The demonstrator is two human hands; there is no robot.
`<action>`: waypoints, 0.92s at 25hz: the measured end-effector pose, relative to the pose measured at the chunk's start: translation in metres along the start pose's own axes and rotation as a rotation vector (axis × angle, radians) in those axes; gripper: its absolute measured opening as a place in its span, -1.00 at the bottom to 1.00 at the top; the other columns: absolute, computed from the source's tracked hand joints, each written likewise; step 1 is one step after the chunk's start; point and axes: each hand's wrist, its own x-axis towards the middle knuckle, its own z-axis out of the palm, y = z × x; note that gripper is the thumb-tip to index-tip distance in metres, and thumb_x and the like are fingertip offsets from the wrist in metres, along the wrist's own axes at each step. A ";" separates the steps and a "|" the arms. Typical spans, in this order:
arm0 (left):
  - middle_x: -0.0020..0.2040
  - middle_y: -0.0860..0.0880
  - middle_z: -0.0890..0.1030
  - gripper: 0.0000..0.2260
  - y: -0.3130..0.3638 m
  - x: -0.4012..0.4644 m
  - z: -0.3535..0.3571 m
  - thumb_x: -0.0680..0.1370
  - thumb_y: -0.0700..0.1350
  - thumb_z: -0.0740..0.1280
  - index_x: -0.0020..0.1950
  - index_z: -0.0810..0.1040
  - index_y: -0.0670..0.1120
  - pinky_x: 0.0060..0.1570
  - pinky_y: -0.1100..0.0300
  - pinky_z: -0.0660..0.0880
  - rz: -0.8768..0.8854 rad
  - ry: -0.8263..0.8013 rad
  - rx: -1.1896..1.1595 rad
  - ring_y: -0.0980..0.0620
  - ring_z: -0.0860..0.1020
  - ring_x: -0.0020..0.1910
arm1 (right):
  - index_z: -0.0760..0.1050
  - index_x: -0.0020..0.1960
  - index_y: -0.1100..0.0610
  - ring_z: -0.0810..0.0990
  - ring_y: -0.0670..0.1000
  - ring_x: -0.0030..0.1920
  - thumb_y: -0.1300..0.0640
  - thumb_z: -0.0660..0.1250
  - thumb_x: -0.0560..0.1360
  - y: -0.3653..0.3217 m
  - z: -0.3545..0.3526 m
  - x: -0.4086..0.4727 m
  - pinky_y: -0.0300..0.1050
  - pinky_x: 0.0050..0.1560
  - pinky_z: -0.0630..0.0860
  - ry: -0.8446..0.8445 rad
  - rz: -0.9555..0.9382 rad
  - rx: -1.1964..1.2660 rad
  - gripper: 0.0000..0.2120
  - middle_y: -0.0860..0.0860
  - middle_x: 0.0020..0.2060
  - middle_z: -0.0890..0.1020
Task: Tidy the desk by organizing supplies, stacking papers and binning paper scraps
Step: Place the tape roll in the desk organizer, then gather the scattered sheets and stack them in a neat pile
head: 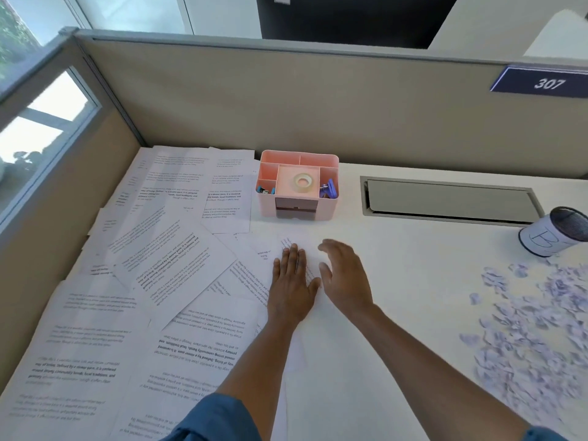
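Several printed paper sheets [165, 268] lie scattered and overlapping across the left half of the white desk [397, 313]. My left hand [291, 281] lies flat, fingers straight, on the right edge of the sheets. My right hand [345, 275] hovers just beside it, fingers relaxed, holding nothing. A pink desk organizer [299, 186] stands at the back with a tape roll [303, 180] in its middle compartment and blue clips in its side compartments. A heap of torn paper scraps [534, 326] covers the desk's right side. A mesh cup [556, 230] wrapped in white paper stands at the far right.
A beige cubicle partition [286, 100] walls the desk at the back and left, with a "307" sign [544, 82] on it. A grey cable hatch [445, 200] is set into the desk behind the organizer's right. A window is at the left.
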 end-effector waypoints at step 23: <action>0.66 -0.01 -0.08 -0.26 -0.082 -0.220 -0.033 0.64 0.06 0.27 0.66 -0.12 -0.02 0.60 0.08 -0.10 -0.209 0.078 -0.144 0.02 -0.15 0.63 | 0.19 0.54 0.17 0.28 0.05 0.49 0.23 0.26 0.54 -0.042 0.015 -0.174 -0.04 0.49 0.22 -0.183 0.208 0.098 -0.41 0.06 0.50 0.32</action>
